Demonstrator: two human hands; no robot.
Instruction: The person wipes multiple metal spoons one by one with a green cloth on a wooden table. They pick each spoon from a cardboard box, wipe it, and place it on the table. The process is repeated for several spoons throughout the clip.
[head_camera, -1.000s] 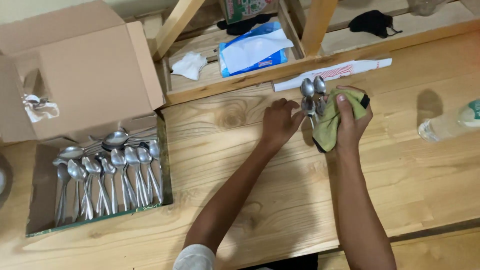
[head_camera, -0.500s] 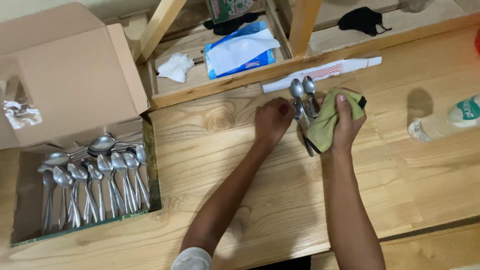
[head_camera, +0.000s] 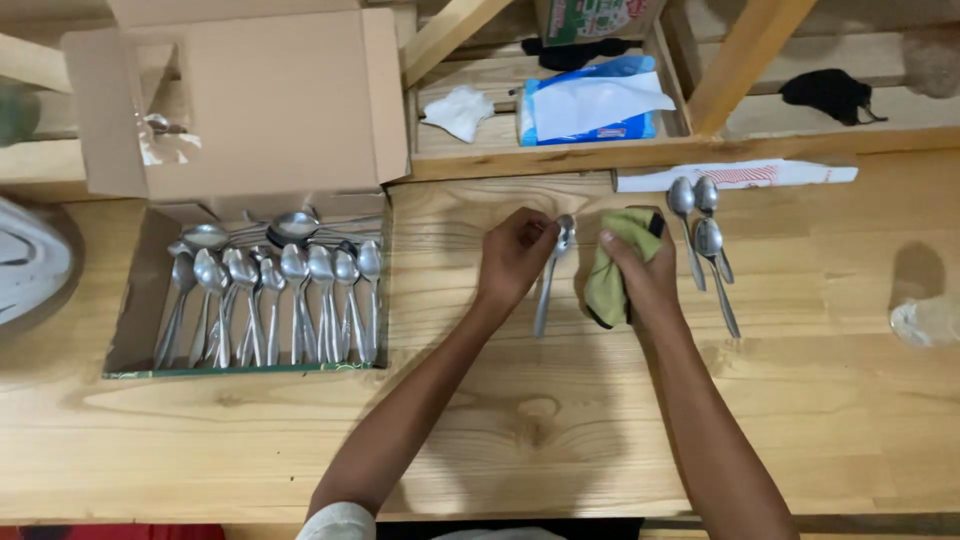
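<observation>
My left hand (head_camera: 515, 254) grips a steel spoon (head_camera: 549, 282) by its bowl end, the handle pointing down toward me. My right hand (head_camera: 645, 272) holds a folded green cloth (head_camera: 612, 270) just right of that spoon. Three more spoons (head_camera: 704, 242) lie on the wooden table (head_camera: 560, 410) to the right of my right hand. At the left, an open cardboard box (head_camera: 245, 290) holds several spoons lying side by side.
Behind the table a wooden shelf carries a blue tissue pack (head_camera: 590, 100), a crumpled white tissue (head_camera: 460, 110) and a black cloth (head_camera: 828, 92). A rolled white paper (head_camera: 740, 175) lies at the table's back edge. A clear plastic bottle (head_camera: 925, 320) sits far right, a white object (head_camera: 30, 260) far left.
My left hand has taken one spoon from the group and drawn it left. My right hand with the cloth moved left off the remaining spoons. The camera view shifted left.
</observation>
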